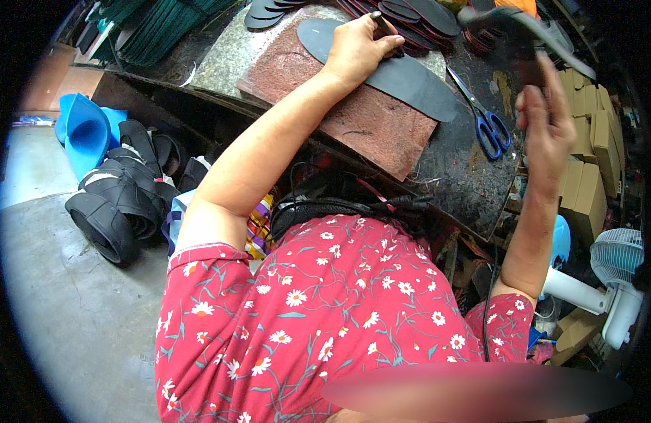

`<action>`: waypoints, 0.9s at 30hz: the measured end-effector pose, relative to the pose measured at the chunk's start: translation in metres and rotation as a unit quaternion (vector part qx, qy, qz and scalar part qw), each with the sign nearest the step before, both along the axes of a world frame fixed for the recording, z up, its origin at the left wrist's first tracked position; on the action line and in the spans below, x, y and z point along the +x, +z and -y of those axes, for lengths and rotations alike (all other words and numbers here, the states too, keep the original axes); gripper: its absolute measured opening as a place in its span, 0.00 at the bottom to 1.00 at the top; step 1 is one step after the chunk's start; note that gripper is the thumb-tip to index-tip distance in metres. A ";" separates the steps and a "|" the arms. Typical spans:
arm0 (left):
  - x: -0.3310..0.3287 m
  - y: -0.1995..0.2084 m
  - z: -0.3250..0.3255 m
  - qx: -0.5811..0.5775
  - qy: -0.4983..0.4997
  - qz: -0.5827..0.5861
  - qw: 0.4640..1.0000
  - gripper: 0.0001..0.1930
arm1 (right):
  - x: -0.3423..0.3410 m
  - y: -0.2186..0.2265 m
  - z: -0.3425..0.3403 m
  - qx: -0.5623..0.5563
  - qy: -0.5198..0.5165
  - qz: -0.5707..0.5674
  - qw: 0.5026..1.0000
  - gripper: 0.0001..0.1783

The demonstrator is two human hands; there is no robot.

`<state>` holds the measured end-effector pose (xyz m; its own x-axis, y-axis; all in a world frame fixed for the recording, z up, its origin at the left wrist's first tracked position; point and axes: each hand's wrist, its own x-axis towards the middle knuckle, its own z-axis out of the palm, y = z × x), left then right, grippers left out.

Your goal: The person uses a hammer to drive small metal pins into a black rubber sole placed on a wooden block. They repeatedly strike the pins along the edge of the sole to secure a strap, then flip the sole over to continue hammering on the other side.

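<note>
A dark grey sole-shaped sheet [413,88] lies across a reddish-brown slab [371,137] on the workbench. My left hand [360,48] rests over the sheet, its fingers closed around a short, dark rod-like punch [379,20]. The punch stands tilted, its lower end partly hidden by my fingers. Up at the right, apart from the sheet, my right hand [549,127] is closed on a hammer [526,32] smeared by motion. Between the slab and my right arm lie scissors [491,132] with blue handles.
Stacks of dark sole pieces [420,20] sit at the bench's far side, with green-edged sheets [152,35] far left. Rolled black material [110,211] lies on the floor at left. Cardboard boxes [582,190] and a white fan [616,261] stand at right.
</note>
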<state>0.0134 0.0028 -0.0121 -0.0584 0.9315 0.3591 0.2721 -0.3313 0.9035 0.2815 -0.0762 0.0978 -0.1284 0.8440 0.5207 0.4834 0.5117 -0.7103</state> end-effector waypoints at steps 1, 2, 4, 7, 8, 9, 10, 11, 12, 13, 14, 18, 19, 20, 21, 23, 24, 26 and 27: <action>0.001 0.001 0.000 0.034 0.002 -0.038 0.999 0.09 | -0.003 0.008 0.002 0.050 0.004 -0.031 0.998 0.23; 0.003 0.003 0.000 0.068 0.004 -0.077 0.995 0.10 | -0.008 0.013 0.004 0.076 0.013 -0.050 0.996 0.23; 0.009 0.005 -0.002 0.153 0.011 -0.166 0.974 0.12 | -0.014 0.012 0.004 0.135 0.011 -0.095 0.986 0.23; 0.023 0.004 -0.005 0.216 -0.013 -0.309 0.926 0.11 | -0.019 -0.012 -0.007 0.178 -0.018 0.223 0.958 0.24; 0.022 0.003 -0.005 0.199 0.014 -0.280 0.939 0.11 | -0.014 -0.021 -0.002 -0.040 -0.026 0.114 0.992 0.24; 0.023 0.001 -0.005 0.183 0.044 -0.249 0.950 0.10 | -0.007 -0.029 -0.003 -0.001 -0.035 0.122 0.992 0.24; 0.019 0.000 -0.007 0.153 0.052 -0.186 0.969 0.09 | 0.001 -0.034 -0.003 0.012 -0.052 0.150 0.987 0.24; 0.013 -0.002 -0.008 0.117 0.059 -0.122 0.984 0.08 | 0.009 -0.038 -0.002 0.034 -0.077 0.170 0.982 0.23; 0.014 -0.004 -0.008 -0.029 -0.005 0.100 0.995 0.07 | 0.012 -0.042 -0.003 -0.034 -0.097 0.132 0.986 0.23; 0.013 -0.005 -0.009 -0.034 -0.031 0.167 0.985 0.08 | 0.017 -0.042 -0.001 -0.042 -0.078 0.130 0.988 0.23; 0.012 -0.006 -0.009 -0.036 -0.042 0.124 0.991 0.08 | 0.019 -0.039 -0.001 -0.046 -0.075 0.123 0.989 0.23; 0.011 -0.004 -0.009 0.024 -0.025 -0.067 0.997 0.10 | 0.012 -0.011 0.009 -0.026 -0.039 0.041 0.998 0.24; 0.012 -0.003 -0.007 0.046 -0.027 -0.085 0.995 0.10 | 0.008 -0.003 0.013 -0.018 -0.023 0.017 0.999 0.24; 0.013 0.000 -0.006 0.068 -0.029 -0.103 0.992 0.10 | 0.004 0.004 0.016 0.024 -0.031 -0.007 0.999 0.25; 0.013 0.002 -0.005 0.090 -0.031 -0.121 0.988 0.11 | 0.002 0.009 0.020 0.064 -0.018 -0.007 0.998 0.25; 0.018 0.006 -0.003 0.180 -0.029 -0.204 0.962 0.10 | -0.004 0.007 0.021 0.106 -0.003 -0.072 0.992 0.25; 0.021 0.008 -0.001 0.224 -0.028 -0.243 0.943 0.10 | -0.005 0.002 0.021 0.073 0.004 -0.052 0.996 0.25; 0.025 0.008 0.004 0.273 -0.049 -0.276 0.920 0.09 | -0.003 -0.014 0.011 0.099 0.002 0.145 0.984 0.25; 0.028 0.007 0.005 0.285 -0.041 -0.293 0.911 0.09 | -0.002 -0.027 0.010 -0.022 -0.002 0.111 0.994 0.24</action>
